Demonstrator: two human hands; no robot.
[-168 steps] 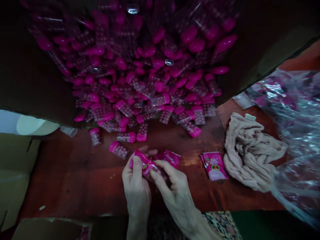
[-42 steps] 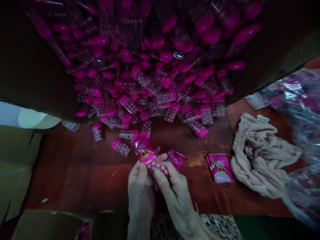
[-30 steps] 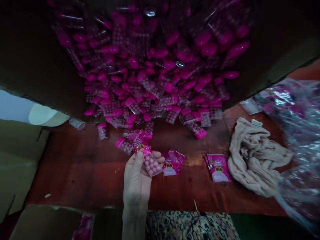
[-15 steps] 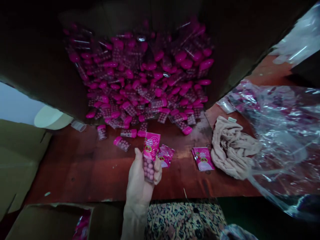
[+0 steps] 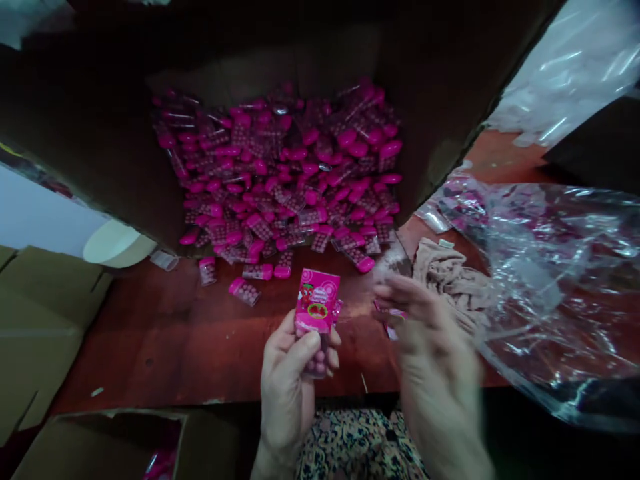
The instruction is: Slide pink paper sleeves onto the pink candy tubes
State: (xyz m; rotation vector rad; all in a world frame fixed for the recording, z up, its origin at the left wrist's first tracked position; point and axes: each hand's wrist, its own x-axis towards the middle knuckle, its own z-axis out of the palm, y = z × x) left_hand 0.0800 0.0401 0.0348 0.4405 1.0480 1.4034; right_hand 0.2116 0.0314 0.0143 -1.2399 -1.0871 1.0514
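Note:
My left hand is closed around a small clear bottle of pink candy balls. Its thumb presses on a flat pink printed sleeve at the bottle's upper end. Whether the sleeve goes around the bottle or lies in front of it, I cannot tell. Behind the fingers, part of another pink printed piece shows on the table. My right hand is smeared by motion over the right side of the table, beside a small stack of pink sleeves that it partly covers.
A big cardboard box lies with its open side towards me, heaped with pink-capped candy bottles. Several loose bottles lie in front. A beige cloth and clear plastic bag lie right; a white bowl and open carton left.
My right hand has come into view from the lower right. My left hand has moved slightly right, its thumb now across the sleeve, which faces me more squarely. The view has shifted a little.

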